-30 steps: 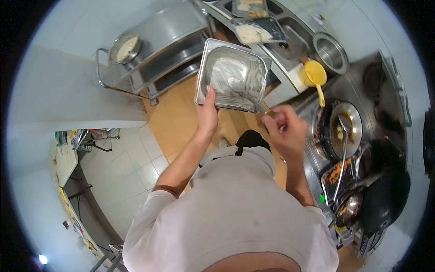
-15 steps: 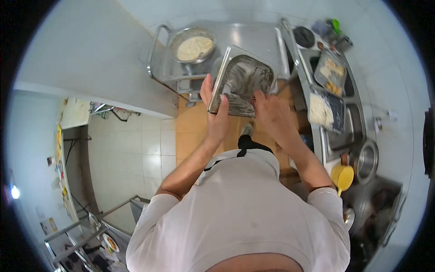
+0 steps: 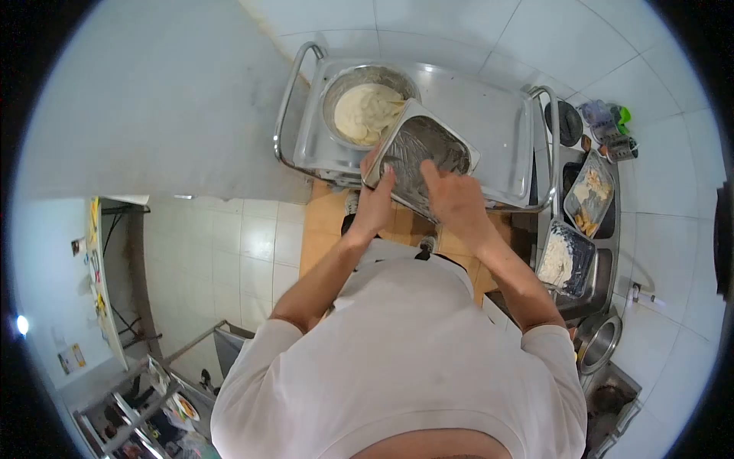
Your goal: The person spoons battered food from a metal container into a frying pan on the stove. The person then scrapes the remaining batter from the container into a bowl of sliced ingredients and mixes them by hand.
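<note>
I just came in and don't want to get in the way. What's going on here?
A person's left hand holds a metal pan tilted, with smears inside. The right hand is at the pan's open side; whether it grips a tool is unclear. Beside the pan, a metal bowl of pale mix stands on a cart.

The trolley (image 3: 493,126) is glossy metal, the smeared pan (image 3: 425,136) apparently metal too.
</note>
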The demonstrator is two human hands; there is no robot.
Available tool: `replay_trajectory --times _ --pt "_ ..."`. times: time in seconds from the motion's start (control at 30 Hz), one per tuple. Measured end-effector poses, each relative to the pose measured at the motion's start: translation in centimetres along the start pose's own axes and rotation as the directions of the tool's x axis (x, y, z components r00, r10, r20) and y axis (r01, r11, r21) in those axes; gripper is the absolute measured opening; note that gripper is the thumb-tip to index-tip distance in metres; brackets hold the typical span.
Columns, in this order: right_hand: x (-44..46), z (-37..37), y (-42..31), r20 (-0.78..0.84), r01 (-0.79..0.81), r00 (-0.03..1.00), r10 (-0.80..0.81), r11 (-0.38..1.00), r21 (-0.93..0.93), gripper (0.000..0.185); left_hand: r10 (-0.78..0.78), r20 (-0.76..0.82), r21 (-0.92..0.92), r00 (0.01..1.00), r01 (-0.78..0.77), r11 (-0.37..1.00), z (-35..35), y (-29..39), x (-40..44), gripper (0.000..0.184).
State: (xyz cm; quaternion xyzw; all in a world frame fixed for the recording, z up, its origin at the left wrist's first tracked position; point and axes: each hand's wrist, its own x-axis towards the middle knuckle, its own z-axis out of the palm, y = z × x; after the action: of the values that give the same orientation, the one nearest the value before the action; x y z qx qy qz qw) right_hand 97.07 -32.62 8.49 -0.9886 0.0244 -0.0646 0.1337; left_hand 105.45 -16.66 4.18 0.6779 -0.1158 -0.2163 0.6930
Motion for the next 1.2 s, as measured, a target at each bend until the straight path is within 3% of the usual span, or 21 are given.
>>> replay_trajectory --times 0.07,0.17,0.27,0.37,0.4,0.5,0.57,0.63,0.7,0.77,0.87,0.97,1.07,1.2 --pt "2.0 1.1 -1.1 0.061 0.024 0.998 -0.025 0.999 0.021 0.016 -0.101 0.001 -0.126 0.995 0.1 0.987 -1.8 -0.5 3.8 0.055" --pt "5.4 0.8 -0.9 0.074 -0.097 0.992 0.098 0.995 -0.025 0.015 -0.32 0.041 -0.113 0.946 0.323 0.94 -6.1 -4.3 10.3 0.056" --pt "10.7 0.1 -1.3 -0.078 -0.326 0.944 0.32 0.941 -0.095 0.014 -0.227 0.194 -0.165 0.955 0.259 0.952 -8.9 -2.1 15.1 0.06" --pt "15.1 1.8 -1.8 -0.163 -0.43 0.897 0.411 0.897 -0.101 0.017 -0.305 0.302 -0.071 0.903 0.341 0.937 -11.1 0.3 18.9 0.066" --pt "15.9 2.3 -2.4 -0.125 -0.366 0.927 0.354 0.926 -0.091 0.019 -0.326 0.35 -0.081 0.878 0.375 0.923 -11.5 0.4 20.1 0.068" --pt "16.9 2.6 -3.7 -0.032 -0.209 0.978 0.207 0.974 -0.086 0.026 -0.333 0.33 -0.015 0.883 0.357 0.934 -12.1 0.4 22.9 0.067" --pt "16.7 2.4 -4.2 0.007 -0.155 0.988 0.157 0.98 -0.128 0.03 -0.198 0.43 -0.044 0.881 0.239 0.97 -12.7 0.9 23.9 0.062" --pt "17.3 1.7 -4.2 -0.056 -0.244 0.97 0.238 0.957 -0.157 0.029 -0.174 0.456 -0.076 0.873 0.233 0.969 -12.7 1.0 24.7 0.058" --pt "18.0 0.8 -4.1 -0.104 -0.32 0.946 0.306 0.933 -0.168 0.028 -0.267 0.416 -0.106 0.87 0.337 0.935 -12.5 1.4 25.0 0.054" --pt "19.4 0.4 -4.2 -0.132 -0.38 0.923 0.362 0.911 -0.163 0.027 -0.209 0.482 -0.096 0.851 0.289 0.953 -12.3 2.3 25.2 0.052" --pt "19.0 0.6 -3.9 -0.076 -0.185 0.982 0.174 0.967 -0.173 0.024 -0.103 0.528 -0.053 0.843 0.154 0.987 -12.2 2.9 26.0 0.052" --pt "18.9 0.8 -1.7 -0.002 -0.092 0.996 0.093 0.976 -0.197 0.024 -0.086 0.509 0.039 0.856 0.076 0.996 -11.9 5.4 26.1 0.053" --pt "20.7 -0.4 -0.5 -0.205 -0.24 0.956 0.211 0.962 -0.129 0.022 -0.03 0.5 0.054 0.866 0.003 0.999 -11.3 6.0 26.7 0.063" --pt "21.6 -1.1 0.0 -0.055 -0.232 0.973 0.226 0.946 -0.226 0.021 -0.026 0.481 0.105 0.876 -0.028 0.994 -10.8 6.7 27.2 0.069"
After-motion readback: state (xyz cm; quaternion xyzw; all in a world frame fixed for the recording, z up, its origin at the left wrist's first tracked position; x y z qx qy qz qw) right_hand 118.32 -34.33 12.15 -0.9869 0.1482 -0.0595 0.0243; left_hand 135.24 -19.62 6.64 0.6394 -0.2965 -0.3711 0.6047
